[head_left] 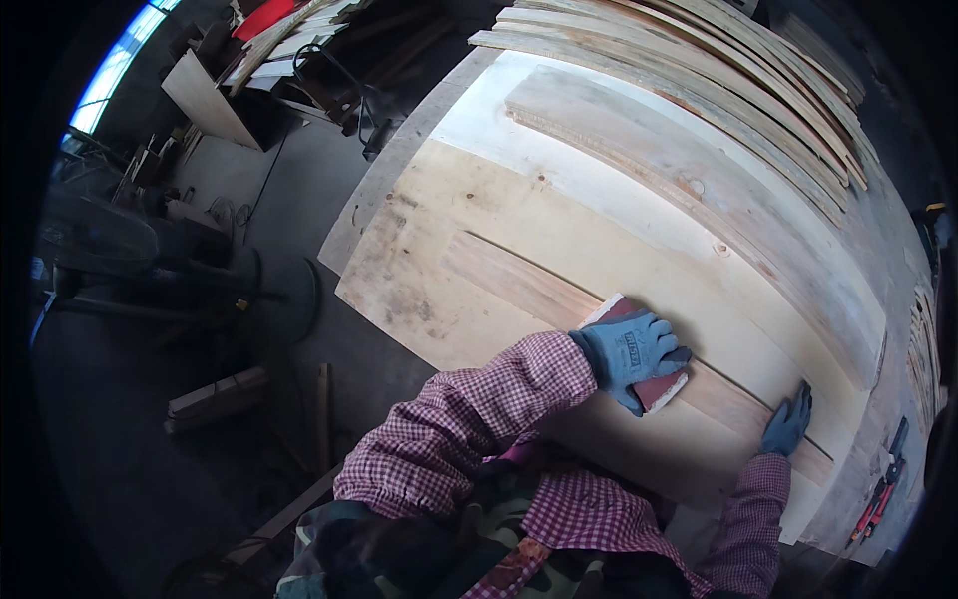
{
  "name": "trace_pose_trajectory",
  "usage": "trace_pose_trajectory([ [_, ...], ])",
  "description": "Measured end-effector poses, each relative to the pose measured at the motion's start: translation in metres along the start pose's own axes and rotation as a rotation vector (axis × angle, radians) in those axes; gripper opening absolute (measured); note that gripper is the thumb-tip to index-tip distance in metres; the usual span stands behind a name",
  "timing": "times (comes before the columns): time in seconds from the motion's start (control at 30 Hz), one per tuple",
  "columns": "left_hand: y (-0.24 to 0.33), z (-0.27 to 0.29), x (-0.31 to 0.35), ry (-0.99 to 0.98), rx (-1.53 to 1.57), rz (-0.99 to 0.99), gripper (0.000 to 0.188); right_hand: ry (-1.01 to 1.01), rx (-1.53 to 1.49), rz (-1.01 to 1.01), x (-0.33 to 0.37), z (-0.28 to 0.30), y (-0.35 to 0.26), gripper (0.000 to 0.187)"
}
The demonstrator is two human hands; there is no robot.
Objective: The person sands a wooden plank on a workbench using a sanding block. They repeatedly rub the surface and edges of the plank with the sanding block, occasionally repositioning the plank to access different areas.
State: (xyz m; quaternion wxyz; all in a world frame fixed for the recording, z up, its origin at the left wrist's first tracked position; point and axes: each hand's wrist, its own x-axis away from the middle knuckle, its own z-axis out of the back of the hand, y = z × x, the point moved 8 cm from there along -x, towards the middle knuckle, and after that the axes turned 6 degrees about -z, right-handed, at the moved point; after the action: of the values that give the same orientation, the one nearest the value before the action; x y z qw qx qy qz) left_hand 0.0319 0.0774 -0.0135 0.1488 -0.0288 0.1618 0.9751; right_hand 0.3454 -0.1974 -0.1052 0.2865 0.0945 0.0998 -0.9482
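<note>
My left hand (627, 357), in a blue-grey work glove, is closed over a reddish-brown sanding block (663, 389) with pale edges. The block lies across a long, narrow wooden strip (529, 281), which rests flat on a pale plywood board (424, 250). Close to the strip's right end, my gloved right hand (787, 424) grips it, with fingers reaching over its far edge. Part of the strip is hidden beneath the block and both hands.
Beyond the strip lies a wider, thicker plank (639, 165). Stacked thin wooden slats (679, 85) line the table's far side. Red-handled pliers (878, 504) lie at the right edge. On the floor to the left are a dark pedestal fan (110, 240) and wood offcuts (215, 397).
</note>
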Motion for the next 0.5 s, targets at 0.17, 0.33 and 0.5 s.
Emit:
trace_pose_trajectory([
  [0.17, -0.103, 0.064, 0.112, 0.185, -0.113, 0.364, 0.097, 0.014, 0.011, -0.023, 0.006, 0.007, 0.001, 0.052],
  [0.33, -0.177, 0.089, 0.234, 0.113, -0.236, 0.88, 0.1, 0.011, 0.001, -0.023, 0.007, 0.003, -0.013, 0.053],
  [0.5, -0.103, 0.054, 0.099, 0.168, -0.169, 0.373, 0.093, -0.023, 0.022, -0.063, 0.006, 0.01, -0.016, 0.052],
])
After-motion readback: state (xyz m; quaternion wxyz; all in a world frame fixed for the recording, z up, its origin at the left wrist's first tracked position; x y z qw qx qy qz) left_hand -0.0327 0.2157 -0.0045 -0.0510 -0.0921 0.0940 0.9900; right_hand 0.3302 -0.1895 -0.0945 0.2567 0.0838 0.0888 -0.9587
